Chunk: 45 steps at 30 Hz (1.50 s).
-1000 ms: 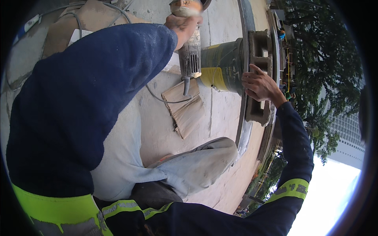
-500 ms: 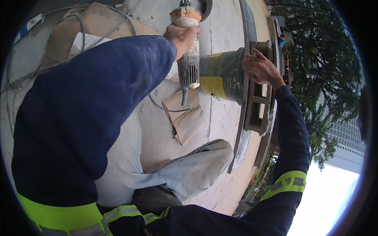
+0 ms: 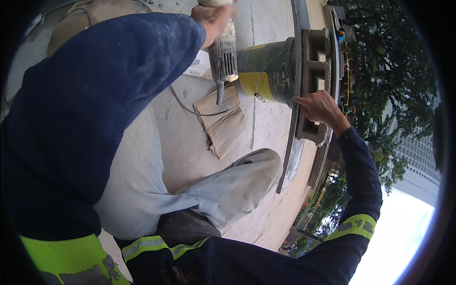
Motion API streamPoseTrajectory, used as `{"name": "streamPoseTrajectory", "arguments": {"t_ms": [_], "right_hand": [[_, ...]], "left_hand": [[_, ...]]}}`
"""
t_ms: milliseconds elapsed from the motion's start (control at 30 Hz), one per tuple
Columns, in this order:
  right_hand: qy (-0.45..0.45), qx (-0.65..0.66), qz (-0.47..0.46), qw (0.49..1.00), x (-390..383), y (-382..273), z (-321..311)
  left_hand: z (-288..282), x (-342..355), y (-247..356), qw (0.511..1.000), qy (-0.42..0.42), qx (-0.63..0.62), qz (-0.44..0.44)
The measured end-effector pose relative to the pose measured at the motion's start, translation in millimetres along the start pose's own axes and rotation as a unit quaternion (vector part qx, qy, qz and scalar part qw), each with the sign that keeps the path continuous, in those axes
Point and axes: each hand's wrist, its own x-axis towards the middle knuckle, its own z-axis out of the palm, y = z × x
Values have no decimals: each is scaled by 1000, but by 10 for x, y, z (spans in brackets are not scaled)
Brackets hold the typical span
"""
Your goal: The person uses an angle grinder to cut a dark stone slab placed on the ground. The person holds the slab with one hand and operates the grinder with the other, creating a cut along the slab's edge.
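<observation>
My left hand point(image 3: 214, 19) is closed around an angle grinder point(image 3: 223, 59), whose head runs past the upper edge of the view. Its vented grey body and cord end show below the hand. At the right, my right hand point(image 3: 319, 110) lies over a hollow concrete block point(image 3: 317, 61). Its index finger stretches to the edge of a long grey board point(image 3: 288, 164), and the other fingers are bent and partly hidden. The block rests against the board, which is against the end of a dark green and yellow bucket point(image 3: 266, 71).
A torn piece of cardboard point(image 3: 222, 124) lies by the grinder's cord point(image 3: 183, 105) on the pale concrete floor point(image 3: 183, 142). My bent knee point(image 3: 266, 166) is close to the board. More cardboard point(image 3: 71, 31) and cable are at the upper left. Trees point(image 3: 384, 61) and a building rise beyond.
My right hand has slid down along the block, and its fingers have gone from spread to one outstretched finger. The grinder sits higher in view, its head now cut off.
</observation>
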Motion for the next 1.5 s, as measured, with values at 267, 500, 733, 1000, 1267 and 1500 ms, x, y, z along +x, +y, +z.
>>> {"name": "streamPoseTrajectory", "arguments": {"t_ms": [267,500,733,1000,1267,1500], "right_hand": [[9,-90,-16,996,0,74,3],[86,-129,17,988,83,196,32],[23,-76,-20,997,18,90,14],[57,-42,-19,997,71,228,179],[87,-51,43,994,195,184,-26],[99,-65,60,991,257,232,-15]], "left_hand": [[74,-71,-15,1000,-12,8,2],[137,-52,-78,999,-39,6,13],[119,-86,-28,1000,-2,17,16],[153,-81,-70,1000,-28,-3,12],[204,13,-155,999,0,42,14],[199,-92,-136,999,-20,26,19]]}}
